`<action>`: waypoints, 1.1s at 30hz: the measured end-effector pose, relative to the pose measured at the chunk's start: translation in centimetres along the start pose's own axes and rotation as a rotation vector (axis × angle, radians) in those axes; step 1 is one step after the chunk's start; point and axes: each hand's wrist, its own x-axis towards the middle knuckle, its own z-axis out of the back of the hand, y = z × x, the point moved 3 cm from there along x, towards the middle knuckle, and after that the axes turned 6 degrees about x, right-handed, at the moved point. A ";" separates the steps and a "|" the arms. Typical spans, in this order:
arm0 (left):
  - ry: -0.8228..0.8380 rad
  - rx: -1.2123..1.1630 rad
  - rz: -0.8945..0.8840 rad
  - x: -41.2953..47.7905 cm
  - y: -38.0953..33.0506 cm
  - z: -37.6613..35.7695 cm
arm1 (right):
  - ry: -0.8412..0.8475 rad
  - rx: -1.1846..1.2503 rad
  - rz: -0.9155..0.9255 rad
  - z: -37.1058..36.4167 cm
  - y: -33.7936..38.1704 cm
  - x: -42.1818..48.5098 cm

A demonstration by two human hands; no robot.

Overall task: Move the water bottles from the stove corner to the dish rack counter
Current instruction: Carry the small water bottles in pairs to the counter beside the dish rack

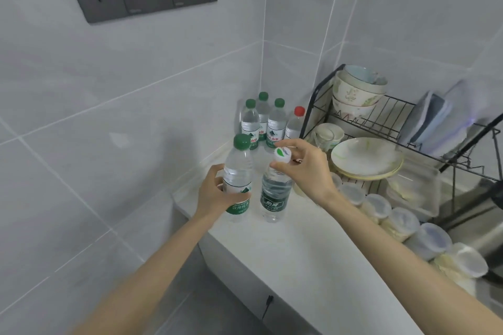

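Left grip [215, 193] wraps the green-cap bottle [238, 171] at its waist. Right grip [307, 168] pinches the white-cap bottle [273, 198] by the neck. Both stand upright at the counter [299, 239], likely joining four bottles [268, 122] at twelve o'clock, with the rack [381, 122] at two.

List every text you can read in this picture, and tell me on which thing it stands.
"饮用纯净": label of the green-cap bottle in the left hand.
"怡寶": label of the white-cap bottle that the right hand pinches.
Print on its cap and on the corner bottles: too blurred.
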 end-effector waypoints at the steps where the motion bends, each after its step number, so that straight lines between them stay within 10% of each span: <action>1: -0.001 -0.004 0.003 0.9 0.2 -0.2 | 0.002 -0.001 -0.012 -0.2 -0.5 0.8; 33: 0.146 0.202 -0.013 16.1 5.6 -0.3 | 0.056 -0.072 -0.126 -5.9 -8.5 12.1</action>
